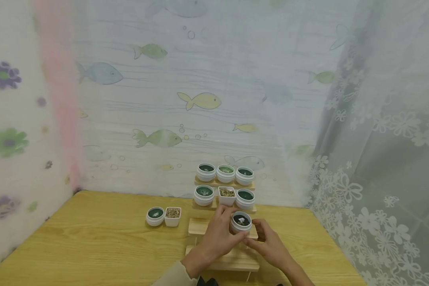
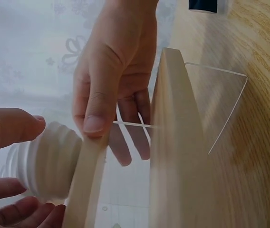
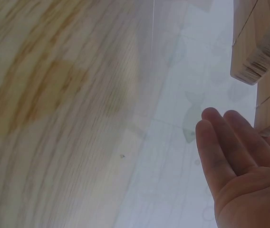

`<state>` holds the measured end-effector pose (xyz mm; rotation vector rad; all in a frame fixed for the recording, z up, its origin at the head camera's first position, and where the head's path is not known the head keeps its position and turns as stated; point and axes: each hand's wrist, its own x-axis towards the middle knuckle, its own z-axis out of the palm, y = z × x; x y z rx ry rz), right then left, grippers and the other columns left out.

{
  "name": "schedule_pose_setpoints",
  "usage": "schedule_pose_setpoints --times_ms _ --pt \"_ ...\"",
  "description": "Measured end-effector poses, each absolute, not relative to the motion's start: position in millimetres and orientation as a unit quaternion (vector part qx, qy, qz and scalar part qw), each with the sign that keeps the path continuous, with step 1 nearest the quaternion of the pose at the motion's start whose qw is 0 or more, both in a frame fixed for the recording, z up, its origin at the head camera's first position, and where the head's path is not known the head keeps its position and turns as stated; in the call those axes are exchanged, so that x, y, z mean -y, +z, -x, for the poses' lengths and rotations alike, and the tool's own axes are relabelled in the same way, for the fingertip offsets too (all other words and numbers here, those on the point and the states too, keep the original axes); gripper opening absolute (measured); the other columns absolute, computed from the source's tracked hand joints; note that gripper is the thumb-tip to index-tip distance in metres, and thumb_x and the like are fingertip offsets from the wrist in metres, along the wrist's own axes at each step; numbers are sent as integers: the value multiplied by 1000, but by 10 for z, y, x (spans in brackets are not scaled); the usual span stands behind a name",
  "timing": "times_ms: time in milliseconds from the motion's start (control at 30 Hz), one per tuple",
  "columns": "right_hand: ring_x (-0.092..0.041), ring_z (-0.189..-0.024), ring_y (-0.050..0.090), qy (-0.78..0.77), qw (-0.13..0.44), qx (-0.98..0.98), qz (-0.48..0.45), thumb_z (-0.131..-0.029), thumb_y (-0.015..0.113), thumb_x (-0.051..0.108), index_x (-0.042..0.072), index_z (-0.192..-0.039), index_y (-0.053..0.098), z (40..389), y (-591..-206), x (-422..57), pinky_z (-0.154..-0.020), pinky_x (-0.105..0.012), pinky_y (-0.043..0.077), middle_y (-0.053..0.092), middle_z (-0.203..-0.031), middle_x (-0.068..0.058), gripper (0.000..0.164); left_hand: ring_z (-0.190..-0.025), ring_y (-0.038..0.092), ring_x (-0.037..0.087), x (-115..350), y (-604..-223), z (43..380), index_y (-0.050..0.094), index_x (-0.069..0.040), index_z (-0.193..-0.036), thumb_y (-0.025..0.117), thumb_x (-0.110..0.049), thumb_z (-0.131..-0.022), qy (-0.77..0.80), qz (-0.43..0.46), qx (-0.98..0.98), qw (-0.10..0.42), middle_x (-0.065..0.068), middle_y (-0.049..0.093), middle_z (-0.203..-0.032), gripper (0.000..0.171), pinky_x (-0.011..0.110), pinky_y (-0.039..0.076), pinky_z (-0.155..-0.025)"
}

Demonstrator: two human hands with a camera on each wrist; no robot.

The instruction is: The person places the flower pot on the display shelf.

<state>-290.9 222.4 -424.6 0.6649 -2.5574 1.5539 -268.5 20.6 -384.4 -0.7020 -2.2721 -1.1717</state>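
Observation:
My left hand (image 1: pixel 218 236) holds a small white round jar (image 1: pixel 241 225) with dark contents and a pale figure on top. In the left wrist view, the left thumb and fingers flank the jar (image 2: pixel 52 161), whose base meets a plank (image 2: pixel 85 185). That plank belongs to a stepped wooden rack (image 1: pixel 199 227) with clear side panels. By the rack's right end is my right hand (image 1: pixel 273 244); its thumb touches the plank's end in the left wrist view. The right wrist view shows the right-hand fingers (image 3: pixel 230 147) extended, nothing in them.
On the rack's upper steps stand several white round jars (image 1: pixel 204 195) with green contents and a square cup (image 1: pixel 227 195) of brownish bits. Left of the rack, another round jar (image 1: pixel 155 217) and square cup (image 1: pixel 173 217) stand on the wooden table (image 1: pixel 93 234). Patterned curtains (image 1: pixel 200 79) hang behind.

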Motion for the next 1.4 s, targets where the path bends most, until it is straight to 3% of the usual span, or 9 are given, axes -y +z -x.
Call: schedule_pose_setpoints --times_ms 200,400,733,1067,1200,1400 --pt "-30 -118 55 505 25 836 -215 -85 73 30 10 -129 45 2909 -4229 -2234 -87 -31 51 56 -129 -17 57 -97 55 19 -108 -3761 2603 61 -4 -116 83 -27 -73 -428 273 825 250 6 53 -110 53 33 48 -82" --pt "-31 -116 56 507 26 834 -216 -84 74 29 9 -129 45 2904 -4226 -2239 -86 -31 51 57 -128 -17 57 -91 58 21 56 -3771 2539 62 -6 -114 83 -20 -73 -419 286 821 261 6 55 -108 49 26 49 -73" --pt "-35 -118 54 510 35 833 -211 -84 74 22 4 -130 44 2905 -4257 -2241 -87 -34 51 55 -130 -22 57 -90 58 18 466 -3759 2498 62 -9 -109 82 -15 -73 -389 270 831 291 0 54 -104 42 28 50 -74" --pt "-35 -117 54 508 33 835 -208 -83 75 25 5 -128 45 2905 -4242 -2239 -86 -33 51 55 -128 -22 58 -79 54 16 899 -3803 2711 65 -6 -101 86 -7 -68 -360 240 828 356 3 56 -92 39 28 49 -65" --pt "-32 -118 54 498 36 842 -202 -83 75 30 8 -128 46 2914 -4243 -2241 -87 -33 51 56 -128 -19 59 -83 56 17 1080 -3865 2827 64 -3 -105 85 -12 -69 -328 218 849 351 5 56 -97 43 33 51 -67" --pt "-32 -117 55 490 43 847 -204 -83 74 32 8 -129 46 2925 -4261 -2249 -87 -35 51 57 -128 -18 59 -95 59 27 1311 -4014 3004 63 -1 -110 84 -19 -70 -303 194 872 331 10 58 -104 48 42 51 -75"
